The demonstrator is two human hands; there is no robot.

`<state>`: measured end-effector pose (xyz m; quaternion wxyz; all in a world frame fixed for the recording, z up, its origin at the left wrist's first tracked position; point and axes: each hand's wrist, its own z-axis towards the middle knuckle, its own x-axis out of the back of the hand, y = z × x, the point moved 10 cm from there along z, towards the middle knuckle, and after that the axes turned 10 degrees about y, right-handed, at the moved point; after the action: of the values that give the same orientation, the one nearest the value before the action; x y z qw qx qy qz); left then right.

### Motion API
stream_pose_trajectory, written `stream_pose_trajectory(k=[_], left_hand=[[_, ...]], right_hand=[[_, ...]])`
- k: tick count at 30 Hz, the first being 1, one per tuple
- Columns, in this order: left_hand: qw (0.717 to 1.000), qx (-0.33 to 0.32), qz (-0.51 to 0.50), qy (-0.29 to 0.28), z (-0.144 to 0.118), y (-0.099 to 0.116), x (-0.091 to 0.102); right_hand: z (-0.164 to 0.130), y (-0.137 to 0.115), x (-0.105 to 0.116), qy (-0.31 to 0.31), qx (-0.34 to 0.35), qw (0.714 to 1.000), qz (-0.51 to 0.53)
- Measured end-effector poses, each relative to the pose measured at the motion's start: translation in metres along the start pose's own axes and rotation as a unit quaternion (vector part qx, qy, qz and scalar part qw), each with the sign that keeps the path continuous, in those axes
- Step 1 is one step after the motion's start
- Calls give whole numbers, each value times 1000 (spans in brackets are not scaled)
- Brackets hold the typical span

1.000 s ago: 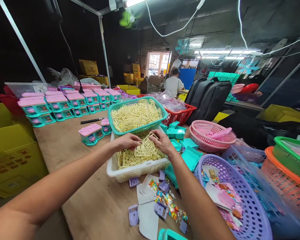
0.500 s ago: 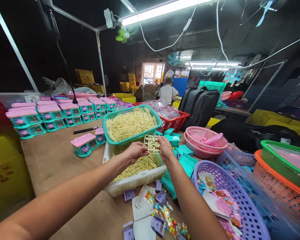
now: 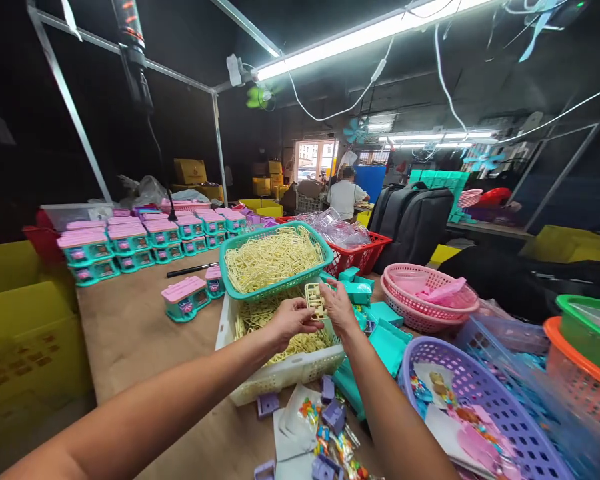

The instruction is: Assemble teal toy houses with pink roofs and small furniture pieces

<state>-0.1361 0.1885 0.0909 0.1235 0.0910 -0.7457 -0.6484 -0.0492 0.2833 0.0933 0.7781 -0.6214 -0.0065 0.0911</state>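
Between my two hands is a cream plastic sprue frame (image 3: 316, 299) with small moulded parts in it. My left hand (image 3: 294, 319) pinches its left lower side. The fingers of my right hand (image 3: 337, 303) are closed on its right edge. Both hands hover over a white basket (image 3: 285, 377) filled with pale yellow plastic sprue pieces (image 3: 305, 345). A teal basket (image 3: 275, 285) heaped with similar pale yellow pieces (image 3: 275, 257) rests on the back of the white one, just beyond my hands.
Pink-and-teal toy boxes (image 3: 185, 297) stand on the brown table (image 3: 135, 347), many stacked at back left. Teal boxes (image 3: 387, 343), a purple basket (image 3: 480, 373) and pink baskets (image 3: 430, 293) crowd the right. Purple parts (image 3: 333, 415) and candy-coloured bits lie in front. A person (image 3: 347, 195) sits far back.
The whole view has shifted, so the table and baskets appear further right. My fingers have moved on the sprue frame, which now looks turned more edge-on and partly covered by my hands.
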Motion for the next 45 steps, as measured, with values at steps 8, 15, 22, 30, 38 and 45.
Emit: stream_pose_trajectory(k=[8,15,22,30,38,45], left_hand=[[933,-146,280,171,22,64,116],[864,-197,363,288,19,89,175],[904,-252,229,259,-16,90,142],[962,-250,-75,85,-92,31,9],[972,-210,-101,36,-129,-26,-41],[957,-104,-180,-203,-170,-45,-90]], right_hand=[[-7,-3,-14,-77,15,997,-1],[-4,-4,-10,-57,23,998,8],[-18,-35,-7,-27,-7,997,73],[-99,-69,31,-29,-10,990,138],[-179,-63,127,171,23,985,7],[-212,-77,126,144,116,964,-193]])
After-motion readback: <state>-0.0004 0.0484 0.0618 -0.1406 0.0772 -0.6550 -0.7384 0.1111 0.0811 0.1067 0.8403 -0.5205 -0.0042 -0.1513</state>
